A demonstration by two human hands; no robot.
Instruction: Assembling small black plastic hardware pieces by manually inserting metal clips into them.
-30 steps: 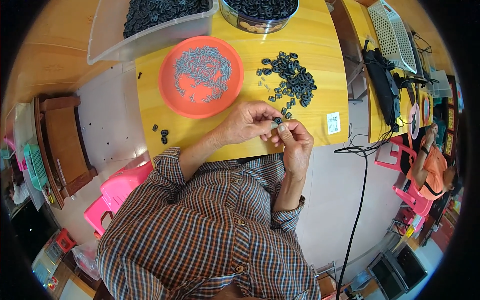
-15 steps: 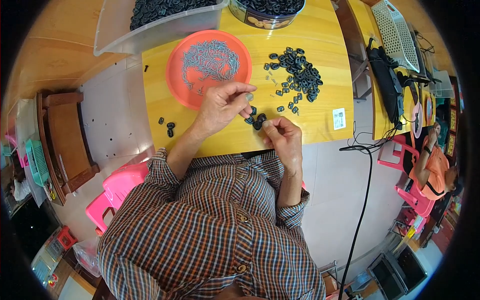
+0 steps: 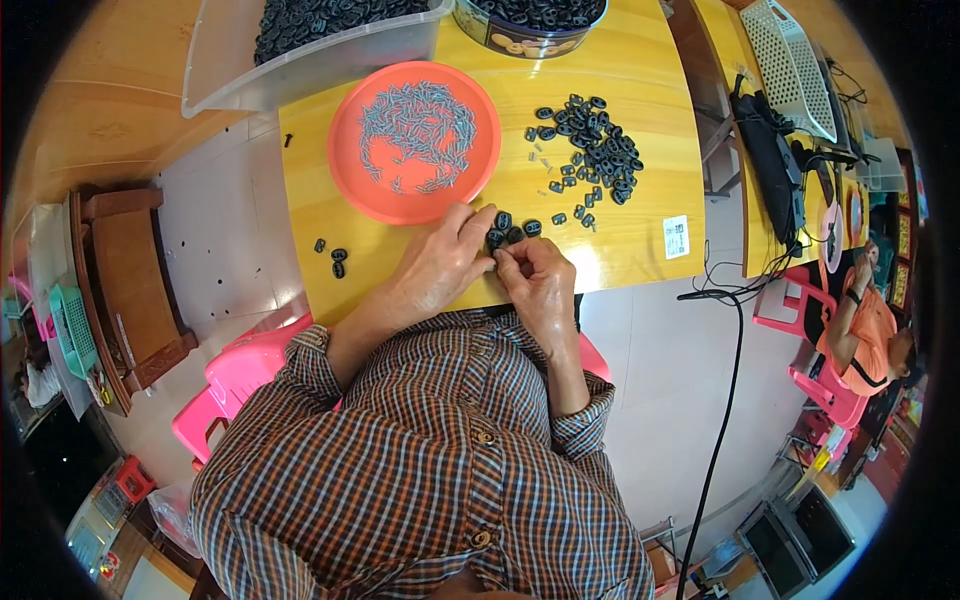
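From where I stand, both hands meet near the close edge of the yellow table (image 3: 630, 245), over a small cluster of black pieces (image 3: 503, 219). The left hand (image 3: 437, 262) comes in from one side, its thumb and forefinger apart and bent towards the cluster; I can't tell whether anything sits between them. The right hand (image 3: 543, 286) has thumb and forefinger drawn together at the near side of the cluster, but the tips hide whether they grip a piece.

To handle these well, I'd say, use fingertips only, one piece at a time, and let the left fingers steady the others so none slides off the edge (it's very near). Keeping the wrists low should help with parts so small.

The red plate (image 3: 398, 208) of grey pins (image 3: 420, 125) lies just beyond the left hand, so a sleeve or knuckle could nudge it; I'd lift clear of its rim. The larger heap (image 3: 612, 155) spreads farther off to the right, with a few loose pins (image 3: 538, 148) beside it that would be easily brushed away.
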